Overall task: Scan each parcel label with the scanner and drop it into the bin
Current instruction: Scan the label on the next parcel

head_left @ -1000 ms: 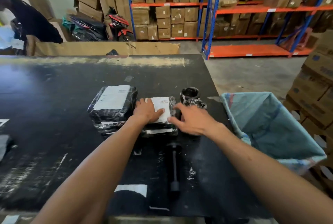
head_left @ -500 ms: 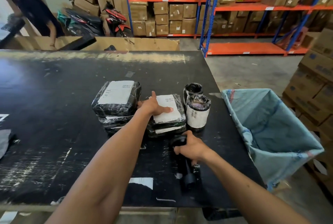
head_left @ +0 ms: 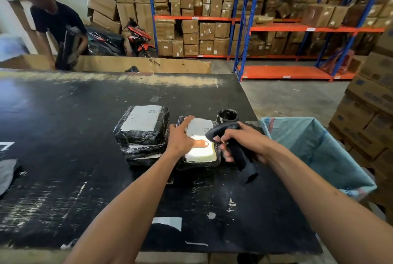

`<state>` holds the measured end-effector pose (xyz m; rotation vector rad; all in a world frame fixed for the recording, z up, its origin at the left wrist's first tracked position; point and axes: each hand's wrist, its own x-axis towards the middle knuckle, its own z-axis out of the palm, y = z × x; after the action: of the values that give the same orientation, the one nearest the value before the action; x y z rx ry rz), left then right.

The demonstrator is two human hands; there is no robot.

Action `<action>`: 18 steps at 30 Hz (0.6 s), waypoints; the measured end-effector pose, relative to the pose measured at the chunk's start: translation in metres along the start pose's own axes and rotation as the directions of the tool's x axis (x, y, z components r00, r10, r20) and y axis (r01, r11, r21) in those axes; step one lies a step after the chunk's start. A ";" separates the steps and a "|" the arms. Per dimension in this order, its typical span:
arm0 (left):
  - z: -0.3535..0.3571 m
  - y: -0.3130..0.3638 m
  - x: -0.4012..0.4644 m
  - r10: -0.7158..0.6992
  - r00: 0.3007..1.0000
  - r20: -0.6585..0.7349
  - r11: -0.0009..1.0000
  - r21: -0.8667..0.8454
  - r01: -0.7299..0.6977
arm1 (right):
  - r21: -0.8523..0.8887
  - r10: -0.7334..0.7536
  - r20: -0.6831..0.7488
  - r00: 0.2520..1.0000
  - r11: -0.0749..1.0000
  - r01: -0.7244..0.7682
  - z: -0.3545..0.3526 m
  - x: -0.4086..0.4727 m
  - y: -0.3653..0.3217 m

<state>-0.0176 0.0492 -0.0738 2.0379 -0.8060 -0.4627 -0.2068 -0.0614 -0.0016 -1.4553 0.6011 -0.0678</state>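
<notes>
My right hand point(head_left: 244, 139) grips a black handheld scanner point(head_left: 232, 146) and holds it just above the table, its head aimed left at a black-wrapped parcel point(head_left: 200, 157). A bright patch of light falls on the near part of that parcel's white label. My left hand point(head_left: 184, 137) rests flat on the same parcel, fingers straight. To the left stands a stack of black-wrapped parcels point(head_left: 142, 128) with a white label on top. A small round black parcel point(head_left: 227, 115) stands behind the scanner. The blue bag bin point(head_left: 314, 153) hangs open at the table's right edge.
The black worktable point(head_left: 63, 157) is scuffed, with white tape scraps near its front. A person in a dark shirt point(head_left: 57, 25) handles a dark item beyond the far left edge. Stacked cartons point(head_left: 370, 102) stand right of the bin; shelving racks point(head_left: 276, 27) and a motorbike point(head_left: 138, 38) lie behind.
My right hand has lifted the scanner off the table and aimed it at the parcel, and light now falls on the label. My left hand stays on the parcel.
</notes>
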 end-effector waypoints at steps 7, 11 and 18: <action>-0.019 0.004 -0.008 0.067 0.972 -0.223 0.996 0.080 -0.050 | -0.049 -0.272 -0.356 0.894 0.961 0.273 0.029 0.018 0.002; -0.024 0.000 -0.009 0.079 0.956 -0.283 0.995 0.079 -0.058 | -0.194 -0.409 -0.391 0.824 0.912 0.360 0.042 0.013 -0.005; -0.025 -0.002 -0.008 0.115 0.947 -0.299 0.992 0.089 -0.093 | -0.300 -0.444 -0.391 0.807 0.890 0.344 0.050 0.006 -0.015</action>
<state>-0.0080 0.0707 -0.0612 2.0562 -0.7447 -0.0559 -0.1760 -0.0205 0.0106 -1.7777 0.6806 -0.7119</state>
